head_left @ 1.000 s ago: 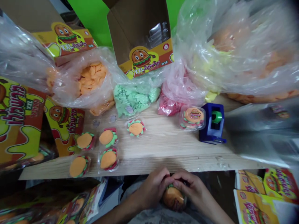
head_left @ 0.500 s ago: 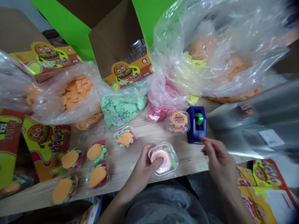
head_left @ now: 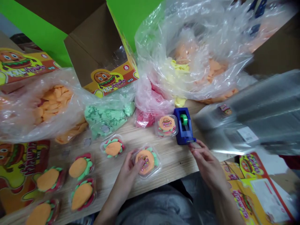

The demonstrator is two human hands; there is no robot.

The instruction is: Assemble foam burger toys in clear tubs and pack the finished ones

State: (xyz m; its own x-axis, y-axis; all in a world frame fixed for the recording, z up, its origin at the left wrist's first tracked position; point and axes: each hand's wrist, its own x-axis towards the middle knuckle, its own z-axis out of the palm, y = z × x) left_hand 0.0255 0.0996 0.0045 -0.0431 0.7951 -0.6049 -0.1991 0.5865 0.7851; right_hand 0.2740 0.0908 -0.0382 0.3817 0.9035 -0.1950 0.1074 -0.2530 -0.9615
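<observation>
My left hand (head_left: 130,167) rests on the wooden table (head_left: 173,159) and holds a clear plastic tub with a burger-shaped gummy (head_left: 146,161), thumb on its sticker lid. My right hand (head_left: 206,162) reaches to the front end of the blue tape dispenser (head_left: 184,126), its fingertips pinched together at the cutter; what they pinch is too small to make out. A second closed tub with a sticker (head_left: 166,125) stands just left of the dispenser.
Several open tubs of burger gummies (head_left: 79,167) lie at the left. Behind them sit clear bags of orange pieces (head_left: 52,100), green pieces (head_left: 105,114), pink pieces (head_left: 145,117) and yellow and orange pieces (head_left: 194,65). Printed burger cartons (head_left: 103,65) stand around; more lie at lower right (head_left: 253,184).
My hands came up from my lap with the tub. The left set it on the table and holds it; the right moved to the tape dispenser. The view has shifted left.
</observation>
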